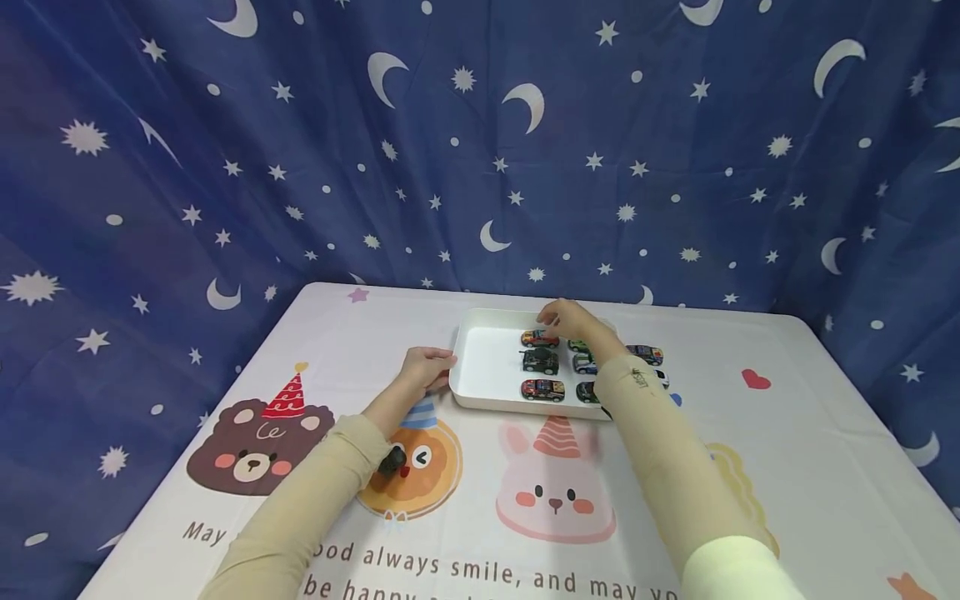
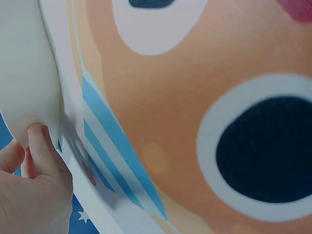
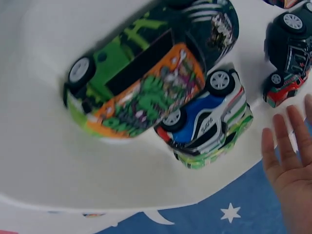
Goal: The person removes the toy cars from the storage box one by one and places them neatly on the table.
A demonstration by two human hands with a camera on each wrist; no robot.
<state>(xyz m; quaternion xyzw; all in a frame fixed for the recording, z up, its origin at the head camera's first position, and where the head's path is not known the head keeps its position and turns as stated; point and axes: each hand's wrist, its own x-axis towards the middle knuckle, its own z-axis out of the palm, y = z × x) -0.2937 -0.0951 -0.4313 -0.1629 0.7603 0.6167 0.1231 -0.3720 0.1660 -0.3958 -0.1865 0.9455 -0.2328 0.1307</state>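
A shallow white tray [image 1: 483, 358] stands near the far edge of the table. My left hand [image 1: 423, 369] pinches its left rim; in the left wrist view the thumb and fingers hold the tray's wall [image 2: 29, 73]. Over the tray's far side is my right hand [image 1: 572, 323], just by a red-and-orange toy car [image 1: 537, 339]. Its fingers look loosely extended in the right wrist view, beside a red-and-green car [image 3: 287, 90]. Below that car sit a black toy car [image 1: 540, 361] and a red patterned one [image 1: 543, 390]. A blue-and-white car [image 3: 204, 119] stands farther right; the right arm hides part of that column.
Right of the tray, partly behind the right forearm, are a dark blue toy car [image 1: 647, 354] and a white one [image 1: 663, 378]. A small black object [image 1: 392, 460] shows beside the left sleeve. A blue starry curtain [image 1: 465, 150] hangs behind the printed tablecloth [image 1: 480, 483].
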